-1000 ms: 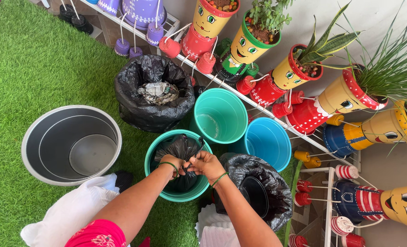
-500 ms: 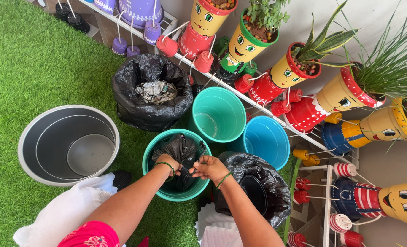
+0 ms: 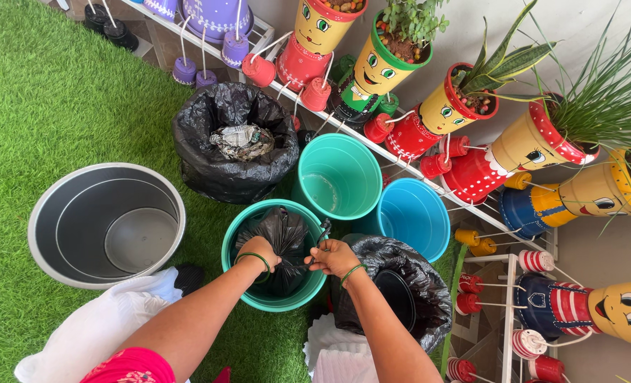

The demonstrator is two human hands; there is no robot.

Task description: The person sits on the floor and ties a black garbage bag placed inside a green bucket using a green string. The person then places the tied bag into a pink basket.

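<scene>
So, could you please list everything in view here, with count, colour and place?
green bucket: one, under the hands, low centre.
black bag: one, inside the green bucket, gripped by both hands.
teal bucket: one, unlined, behind the green bucket.
blue bucket: one, right of the teal bucket.
tied black bag: one, crumpled paper on top, upper centre.
lined black bin: one, beside the right forearm.
grey metal tub: one, left, on the green turf.
doll-faced flowerpots: a row, many colours, on a white rack along the wall.
left hand: green wristband, on the bag.
right hand: green wristband, fingers pinching the bag.
</scene>
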